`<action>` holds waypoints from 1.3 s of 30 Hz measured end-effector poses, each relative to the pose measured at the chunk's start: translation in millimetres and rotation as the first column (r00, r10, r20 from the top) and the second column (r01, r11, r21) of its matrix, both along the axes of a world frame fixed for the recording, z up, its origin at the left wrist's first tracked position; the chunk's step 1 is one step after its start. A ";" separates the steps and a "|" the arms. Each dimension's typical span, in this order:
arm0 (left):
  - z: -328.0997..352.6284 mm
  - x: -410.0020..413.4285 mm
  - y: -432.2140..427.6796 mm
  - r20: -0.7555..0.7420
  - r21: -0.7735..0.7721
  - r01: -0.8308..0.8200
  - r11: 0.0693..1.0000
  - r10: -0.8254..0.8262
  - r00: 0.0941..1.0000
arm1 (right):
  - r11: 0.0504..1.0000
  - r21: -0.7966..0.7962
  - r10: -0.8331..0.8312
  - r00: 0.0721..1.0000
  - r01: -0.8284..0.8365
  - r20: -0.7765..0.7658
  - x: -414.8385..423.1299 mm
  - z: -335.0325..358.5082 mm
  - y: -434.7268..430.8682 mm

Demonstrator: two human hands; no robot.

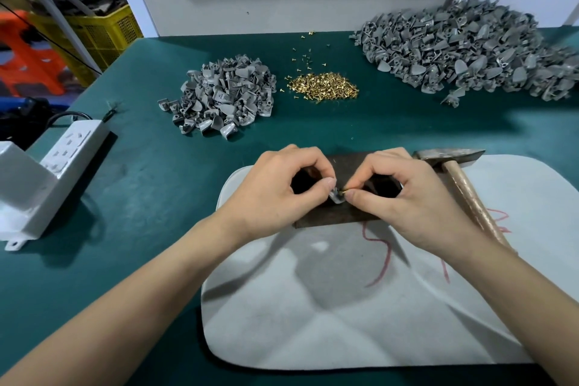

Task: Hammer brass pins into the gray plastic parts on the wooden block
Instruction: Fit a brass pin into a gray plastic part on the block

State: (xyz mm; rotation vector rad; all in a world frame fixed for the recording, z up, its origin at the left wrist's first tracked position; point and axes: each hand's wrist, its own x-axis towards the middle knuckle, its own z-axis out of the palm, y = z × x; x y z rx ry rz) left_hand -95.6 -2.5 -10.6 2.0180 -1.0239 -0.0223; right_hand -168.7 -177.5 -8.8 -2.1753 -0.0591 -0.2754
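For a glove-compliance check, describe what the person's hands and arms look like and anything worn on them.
Nothing is worn. The left hand and right hand are bare: no gloves, rings or tape in view. The left forearm and right forearm are bare too, with no sleeves, watch or bands as far as the frame shows.

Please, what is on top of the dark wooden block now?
A gray plastic part, pinched by the left hand, and a brass pin held by the right hand. The hands cover much of the wooden block.
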 end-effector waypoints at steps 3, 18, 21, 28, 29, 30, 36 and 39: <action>-3.7 -1.2 -1.2 -0.060 -0.044 -0.001 0.999 -0.002 0.998 | 0.999 -0.023 -0.033 0.999 0.033 0.012 0.7 -3.2 0.5; -27.7 -12.6 -12.2 -0.081 -0.337 -0.174 0.925 0.156 0.984 | 0.990 -0.065 -0.119 0.990 0.124 0.074 1.2 -2.4 6.9; -30.3 -14.7 -11.0 -0.097 -0.336 -0.191 0.922 0.168 0.981 | 0.987 -0.064 -0.141 0.985 0.148 0.101 1.2 -0.7 9.1; -33.5 -18.5 -9.1 -0.074 -0.321 -0.173 0.931 0.157 0.985 | 0.991 0.040 -0.126 0.991 0.125 0.042 3.8 -3.8 4.9; -33.3 -18.4 -9.0 -0.077 -0.320 -0.167 0.932 0.150 0.986 | 0.991 0.073 -0.118 0.993 0.116 0.026 4.6 -4.5 3.7; -32.9 -18.3 -8.8 -0.073 -0.322 -0.162 0.933 0.146 0.987 | 0.988 0.107 -0.112 0.994 0.110 0.012 5.1 -5.2 2.5; -35.2 -16.7 -8.1 -0.082 -0.342 -0.143 0.929 0.121 0.989 | 0.976 0.200 -0.071 0.995 0.082 -0.063 7.2 -8.5 -1.6; -36.3 -16.0 -7.6 -0.089 -0.342 -0.140 0.929 0.117 0.989 | 0.972 0.224 -0.054 0.995 0.071 -0.081 7.5 -8.2 -3.0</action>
